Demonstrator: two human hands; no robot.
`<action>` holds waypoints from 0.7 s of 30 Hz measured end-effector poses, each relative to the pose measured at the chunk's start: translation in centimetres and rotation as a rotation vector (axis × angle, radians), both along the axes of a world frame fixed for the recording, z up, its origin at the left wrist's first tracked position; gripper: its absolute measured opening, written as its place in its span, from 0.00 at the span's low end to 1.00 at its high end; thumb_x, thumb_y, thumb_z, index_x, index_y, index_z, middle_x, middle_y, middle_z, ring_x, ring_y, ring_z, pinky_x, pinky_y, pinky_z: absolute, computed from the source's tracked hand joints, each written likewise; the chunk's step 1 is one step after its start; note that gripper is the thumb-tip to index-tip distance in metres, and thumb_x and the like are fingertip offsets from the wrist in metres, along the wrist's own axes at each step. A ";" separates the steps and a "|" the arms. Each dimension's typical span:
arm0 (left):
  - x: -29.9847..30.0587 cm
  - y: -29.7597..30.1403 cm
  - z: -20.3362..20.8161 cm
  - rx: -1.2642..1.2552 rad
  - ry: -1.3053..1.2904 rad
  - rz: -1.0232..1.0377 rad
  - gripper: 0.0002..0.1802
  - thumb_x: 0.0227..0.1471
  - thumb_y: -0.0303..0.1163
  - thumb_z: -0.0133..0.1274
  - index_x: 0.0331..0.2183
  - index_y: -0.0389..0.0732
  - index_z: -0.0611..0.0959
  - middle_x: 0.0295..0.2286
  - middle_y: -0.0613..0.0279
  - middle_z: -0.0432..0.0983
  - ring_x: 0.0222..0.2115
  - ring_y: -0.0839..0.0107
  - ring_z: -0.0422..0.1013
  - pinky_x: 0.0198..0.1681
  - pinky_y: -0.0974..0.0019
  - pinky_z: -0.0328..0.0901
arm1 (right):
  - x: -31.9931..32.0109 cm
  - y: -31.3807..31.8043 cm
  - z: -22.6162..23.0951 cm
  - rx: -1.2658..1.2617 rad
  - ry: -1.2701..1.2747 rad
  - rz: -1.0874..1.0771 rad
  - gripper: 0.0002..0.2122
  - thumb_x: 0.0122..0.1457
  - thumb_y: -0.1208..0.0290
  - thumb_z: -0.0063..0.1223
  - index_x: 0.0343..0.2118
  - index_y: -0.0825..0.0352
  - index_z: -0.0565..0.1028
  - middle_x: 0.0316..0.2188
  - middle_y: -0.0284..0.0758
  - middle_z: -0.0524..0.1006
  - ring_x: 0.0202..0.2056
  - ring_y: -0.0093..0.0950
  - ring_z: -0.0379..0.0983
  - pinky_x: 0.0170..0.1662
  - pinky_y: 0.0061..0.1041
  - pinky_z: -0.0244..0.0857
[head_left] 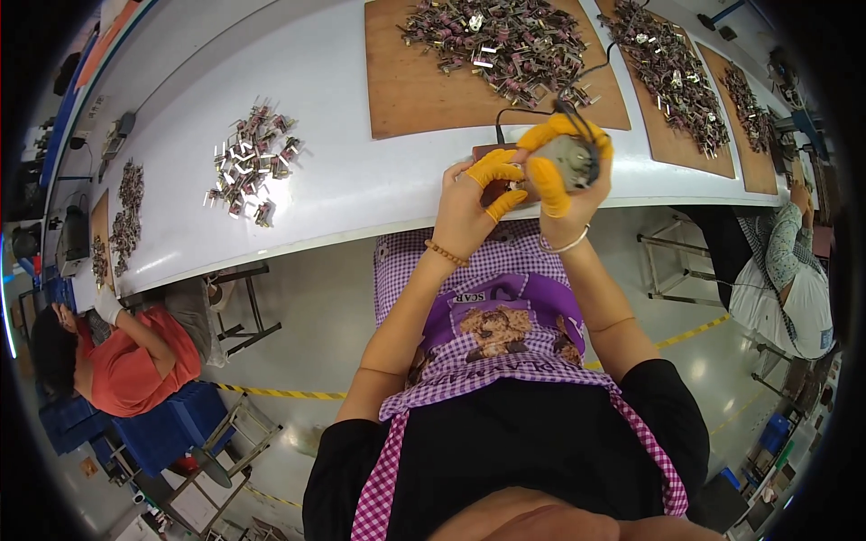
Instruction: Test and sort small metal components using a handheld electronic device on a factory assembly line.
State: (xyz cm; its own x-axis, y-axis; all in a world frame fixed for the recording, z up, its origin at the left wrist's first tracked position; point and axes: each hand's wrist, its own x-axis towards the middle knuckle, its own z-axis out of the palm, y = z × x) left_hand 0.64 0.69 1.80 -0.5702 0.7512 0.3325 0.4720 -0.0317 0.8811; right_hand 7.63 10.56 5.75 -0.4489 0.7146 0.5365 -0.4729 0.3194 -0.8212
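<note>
1. Worktable (334, 185): long, pale, spanning the upper view.
2. Apron (496, 302): purple gingham; bear print, lettering across chest patch and lower band.
3. Brown board (388, 99): flat on table, bearing a wide heap of small metal parts (505, 54), reddish and silvery.
4. Two further boards to the right, second board (686, 155) and third board (758, 178): each heaped likewise.
5. Loose pile (257, 153): similar parts, straight on the tabletop, left.
6. Right hand (570, 198): yellow-covered fingers clamped round a grey, corded round tool (570, 162), raised at the table's near edge.
7. Left hand (478, 194): beside it, thumb and forefinger curled near a dark red block (492, 191); whether pinching, cannot tell.
</note>
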 end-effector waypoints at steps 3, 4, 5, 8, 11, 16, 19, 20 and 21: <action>-1.0 -0.9 -0.6 0.177 -0.418 -0.034 0.18 0.40 0.32 0.58 0.37 0.42 0.78 0.38 0.67 0.76 0.33 0.70 0.69 0.48 0.66 0.54 | 0.6 0.2 0.7 -0.223 0.237 0.081 0.23 0.44 0.80 0.60 0.44 0.70 0.64 0.35 0.39 0.73 0.31 0.27 0.72 0.33 0.21 0.69; -2.0 -1.4 -0.7 0.084 -0.259 0.078 0.16 0.40 0.32 0.58 0.36 0.42 0.78 0.38 0.67 0.76 0.34 0.69 0.70 0.46 0.67 0.56 | 1.0 0.6 0.6 -0.224 0.240 0.067 0.23 0.44 0.80 0.60 0.44 0.70 0.64 0.35 0.39 0.73 0.31 0.27 0.72 0.33 0.21 0.69; -3.8 -2.5 -0.6 -0.006 -0.095 0.195 0.15 0.40 0.31 0.57 0.35 0.41 0.78 0.38 0.66 0.76 0.34 0.69 0.70 0.45 0.67 0.58 | 1.4 1.0 0.6 -0.203 0.195 0.016 0.21 0.46 0.79 0.58 0.44 0.70 0.64 0.34 0.39 0.73 0.28 0.27 0.71 0.32 0.20 0.67; -10.2 -6.5 -1.5 -0.263 0.346 0.521 0.14 0.42 0.32 0.56 0.35 0.44 0.78 0.35 0.68 0.76 0.37 0.68 0.69 0.49 0.64 0.55 | 2.5 2.6 0.5 -0.138 0.061 -0.119 0.18 0.51 0.74 0.53 0.44 0.70 0.64 0.29 0.42 0.72 0.22 0.28 0.69 0.28 0.20 0.64; -13.7 -9.4 -1.5 -0.769 0.480 0.736 0.19 0.42 0.34 0.57 0.40 0.46 0.77 0.40 0.65 0.74 0.41 0.65 0.67 0.49 0.58 0.54 | 3.7 3.4 0.0 -0.172 0.044 -0.151 0.17 0.51 0.74 0.53 0.44 0.70 0.64 0.29 0.41 0.72 0.22 0.28 0.69 0.27 0.20 0.64; -14.6 -5.2 0.1 -0.683 0.839 0.737 0.26 0.40 0.37 0.57 0.45 0.49 0.74 0.47 0.60 0.67 0.46 0.60 0.62 0.47 0.56 0.57 | 4.2 3.2 -0.9 -0.215 0.014 -0.198 0.17 0.52 0.74 0.53 0.44 0.70 0.65 0.29 0.40 0.72 0.22 0.27 0.69 0.27 0.20 0.63; -14.0 1.7 0.4 -0.430 0.799 0.298 0.21 0.42 0.34 0.54 0.43 0.48 0.76 0.44 0.61 0.69 0.45 0.64 0.64 0.47 0.58 0.56 | 4.1 2.6 -0.8 -0.218 0.012 -0.187 0.17 0.52 0.74 0.53 0.44 0.71 0.65 0.28 0.40 0.72 0.22 0.27 0.69 0.27 0.19 0.63; -13.9 3.4 0.2 -0.421 0.879 0.238 0.19 0.42 0.34 0.53 0.42 0.47 0.76 0.43 0.61 0.70 0.45 0.66 0.64 0.47 0.59 0.56 | 4.0 2.3 -0.6 -0.215 0.014 -0.151 0.17 0.51 0.75 0.54 0.44 0.70 0.65 0.30 0.39 0.72 0.22 0.27 0.69 0.28 0.19 0.64; -14.0 4.6 -0.4 -0.418 0.883 0.245 0.19 0.42 0.34 0.53 0.42 0.47 0.76 0.43 0.61 0.70 0.45 0.66 0.64 0.47 0.59 0.56 | 3.9 2.1 -0.4 -0.210 0.015 -0.118 0.17 0.51 0.76 0.54 0.44 0.70 0.65 0.31 0.39 0.72 0.23 0.26 0.70 0.29 0.19 0.65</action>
State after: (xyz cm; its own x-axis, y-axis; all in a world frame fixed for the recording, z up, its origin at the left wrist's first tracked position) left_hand -13.35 5.31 1.38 -0.4010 0.7994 0.4473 0.9136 0.3850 0.1309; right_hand 11.57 12.62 5.31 -0.3486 0.8583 0.3764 -0.4549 0.1962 -0.8687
